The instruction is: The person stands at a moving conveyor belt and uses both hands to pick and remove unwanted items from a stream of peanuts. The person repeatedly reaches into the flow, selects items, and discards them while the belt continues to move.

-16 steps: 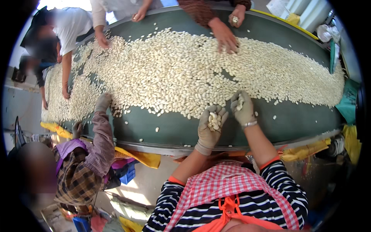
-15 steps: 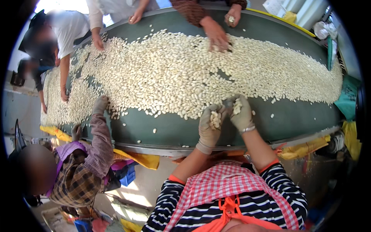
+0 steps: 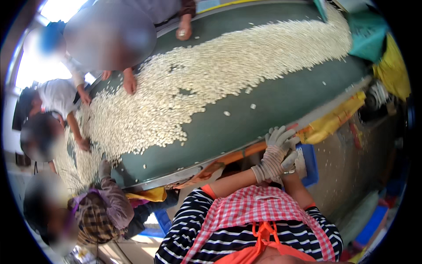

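Observation:
My left hand (image 3: 273, 149), in a pale glove with a striped cuff, is past the near edge of the work table, its fingers stretched out. My right hand (image 3: 289, 162), also gloved, lies close against it and is partly hidden behind it; its fingers do not show well. No beans show in my left hand. Both hands are beside and partly over a blue crate (image 3: 312, 165) with whitish contents. Up and to the left, a broad layer of white beans (image 3: 211, 66) covers much of the dark green table top (image 3: 272, 101).
A few loose beans lie near the table's front edge. A yellow cloth (image 3: 334, 121) hangs at that edge, with a motor-like machine (image 3: 377, 97) to its right. Co-workers reach into the beans from the left and far sides. A teal sheet (image 3: 367, 35) covers the table's right end.
My view has turned to the right. Both hands, which held beans over the table, have come back past its edge to the blue crate. My left fingers have straightened and its beans no longer show.

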The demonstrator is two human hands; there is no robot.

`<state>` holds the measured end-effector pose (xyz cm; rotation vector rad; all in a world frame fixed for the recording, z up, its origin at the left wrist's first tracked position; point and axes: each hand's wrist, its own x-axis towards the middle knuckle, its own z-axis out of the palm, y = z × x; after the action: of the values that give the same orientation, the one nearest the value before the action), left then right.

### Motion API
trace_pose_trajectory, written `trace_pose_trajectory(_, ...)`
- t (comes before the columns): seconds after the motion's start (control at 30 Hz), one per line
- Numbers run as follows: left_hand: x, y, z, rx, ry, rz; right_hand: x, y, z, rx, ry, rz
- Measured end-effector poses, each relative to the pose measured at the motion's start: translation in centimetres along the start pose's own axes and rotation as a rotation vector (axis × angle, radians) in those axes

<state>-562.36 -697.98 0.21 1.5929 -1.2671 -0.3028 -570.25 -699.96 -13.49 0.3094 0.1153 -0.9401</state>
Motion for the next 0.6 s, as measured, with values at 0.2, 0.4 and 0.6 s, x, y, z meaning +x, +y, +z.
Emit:
trace_pose_trajectory(0.2,-3.8,1.8,1.7,-0.653,-0.57,-0.334,-12.8,-16.9,-0.8,-1.025,0.465,-0.313)
trace_pose_trajectory(0.4,-10.2,-1.6,-1.0,-0.485,-0.596,-0.698,-21.7,-29.6,-4.0,-2.283,0.877,-0.508)
trace_pose_trajectory(0.6,-13.5,-3.3,-1.2,-0.527,-0.518,-1.041,-12.9,-27.8,4.0,-1.966,0.844,-0.442)
